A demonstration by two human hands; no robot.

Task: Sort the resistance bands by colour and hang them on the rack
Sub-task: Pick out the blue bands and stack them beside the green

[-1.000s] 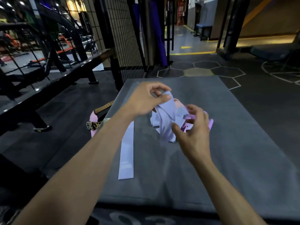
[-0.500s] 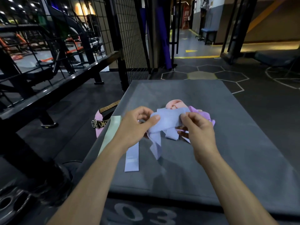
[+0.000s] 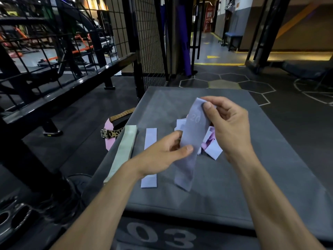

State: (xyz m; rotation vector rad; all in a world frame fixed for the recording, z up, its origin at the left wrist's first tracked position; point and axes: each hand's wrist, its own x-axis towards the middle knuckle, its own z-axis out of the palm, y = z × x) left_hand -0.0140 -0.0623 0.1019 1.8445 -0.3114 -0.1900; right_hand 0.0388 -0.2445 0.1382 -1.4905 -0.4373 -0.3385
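I hold a lavender resistance band (image 3: pixel 192 139) stretched upright above the grey padded box (image 3: pixel 252 177). My right hand (image 3: pixel 228 127) pinches its top end and my left hand (image 3: pixel 167 154) pinches its middle; the lower end hangs loose. A tangled pile of lavender and pink bands (image 3: pixel 210 143) lies behind it on the box. Another lavender band (image 3: pixel 150 141) lies flat to the left, partly under my left wrist. A pale green band (image 3: pixel 124 150) lies along the box's left edge.
A black metal rack (image 3: pixel 54 94) with a wire grid runs along the left. A leopard-print belt (image 3: pixel 112 133) and a pink item (image 3: pixel 110 141) lie on the floor beside the box. Weight plates (image 3: pixel 12 219) sit at the lower left.
The band was held level between both hands; now my right hand has lifted its end up and my left hand has dropped lower, so the band hangs upright.
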